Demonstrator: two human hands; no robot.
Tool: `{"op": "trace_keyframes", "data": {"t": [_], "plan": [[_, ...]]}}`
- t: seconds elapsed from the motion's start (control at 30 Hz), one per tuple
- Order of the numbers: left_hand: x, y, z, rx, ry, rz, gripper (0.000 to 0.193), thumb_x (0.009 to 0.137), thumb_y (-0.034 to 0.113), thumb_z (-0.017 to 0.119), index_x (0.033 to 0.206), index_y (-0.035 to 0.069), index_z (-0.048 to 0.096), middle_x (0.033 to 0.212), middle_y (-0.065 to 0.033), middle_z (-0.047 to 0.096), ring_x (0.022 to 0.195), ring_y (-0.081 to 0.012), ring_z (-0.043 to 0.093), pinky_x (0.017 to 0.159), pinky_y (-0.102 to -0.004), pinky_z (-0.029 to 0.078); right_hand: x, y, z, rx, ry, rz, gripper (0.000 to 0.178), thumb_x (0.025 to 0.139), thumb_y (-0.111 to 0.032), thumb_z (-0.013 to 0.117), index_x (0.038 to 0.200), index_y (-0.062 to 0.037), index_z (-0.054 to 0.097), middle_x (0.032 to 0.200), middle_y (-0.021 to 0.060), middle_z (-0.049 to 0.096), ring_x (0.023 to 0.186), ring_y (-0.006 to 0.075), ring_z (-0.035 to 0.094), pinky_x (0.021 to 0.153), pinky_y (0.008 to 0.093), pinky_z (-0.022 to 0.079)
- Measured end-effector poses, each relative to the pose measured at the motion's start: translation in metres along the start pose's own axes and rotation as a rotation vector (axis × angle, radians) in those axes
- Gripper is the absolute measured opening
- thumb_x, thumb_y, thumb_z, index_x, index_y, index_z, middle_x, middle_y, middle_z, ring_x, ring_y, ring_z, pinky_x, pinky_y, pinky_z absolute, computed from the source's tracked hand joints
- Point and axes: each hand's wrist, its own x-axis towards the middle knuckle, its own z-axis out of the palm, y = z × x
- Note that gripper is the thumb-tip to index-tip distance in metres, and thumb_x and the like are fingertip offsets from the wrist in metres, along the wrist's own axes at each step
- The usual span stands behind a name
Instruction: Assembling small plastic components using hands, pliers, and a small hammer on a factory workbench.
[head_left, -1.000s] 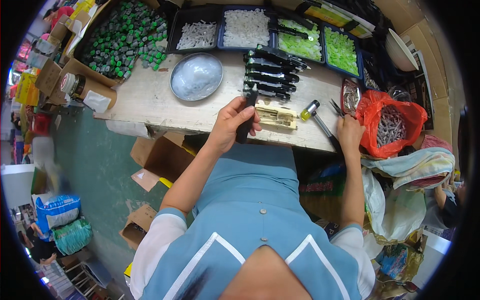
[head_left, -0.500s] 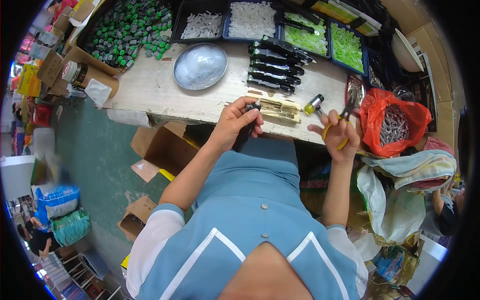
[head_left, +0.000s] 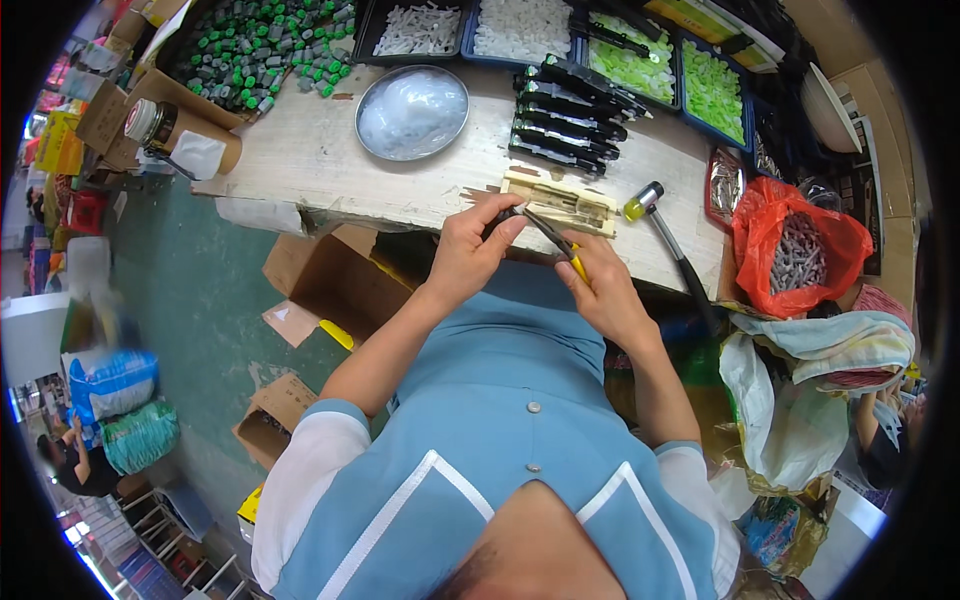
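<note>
My left hand (head_left: 466, 248) is closed around a dark part, mostly hidden by the fingers, with a small pale tip at its end. In my right hand (head_left: 612, 295) is a pair of pliers (head_left: 548, 232) with yellow handles; their jaws meet the tip of the dark part. Just beyond both hands, a cream-coloured fixture (head_left: 520, 183) with a shaped recess lies at the table edge. To its right rests a small mallet (head_left: 684, 264) with a yellow-and-black head and dark handle. Several black assemblies (head_left: 565, 130) are stacked behind the fixture.
A metal bowl (head_left: 364, 118) holds clear plastic pieces. Trays along the back hold grey parts (head_left: 420, 30), white parts (head_left: 522, 30) and light green parts (head_left: 712, 92). Green-and-grey pieces (head_left: 262, 55) are heaped back left. A red bag (head_left: 752, 235) of grey pieces stands right. Cardboard boxes (head_left: 310, 285) sit below.
My right hand has moved left with the pliers, bringing their jaws to the dark part in my left hand. The left hand stays nearly in place. The view has shifted slightly.
</note>
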Motion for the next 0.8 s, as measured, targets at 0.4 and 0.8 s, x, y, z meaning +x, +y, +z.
{"op": "trace_keyframes", "data": {"t": [0.4,0.8], "plan": [[-0.001,0.003,0.005,0.219,0.071,0.095,0.023,0.083,0.014,0.062,0.101,0.000,0.060,0.075,-0.0139,0.063,0.058,-0.0171,0.056,0.057,-0.0287,0.045,0.005,-0.007,0.001,-0.018,-0.049,0.073,0.028,0.085,-0.014,0.055,0.101,0.0084,0.053,0.103,0.0201,0.055,0.094,0.0350,0.051,0.084,0.0394,0.042],[0.008,-0.010,-0.032,-0.577,-0.319,-0.524,0.016,0.088,0.018,0.056,0.089,0.003,0.057,0.061,-0.0055,0.056,0.049,-0.0134,0.053,0.040,-0.0290,0.042,0.008,-0.003,0.002,-0.080,-0.197,-0.070,0.018,0.080,-0.009,0.060,0.076,0.0050,0.049,0.079,0.0188,0.050,0.071,0.0365,0.052,0.061,0.0406,0.044]]}}
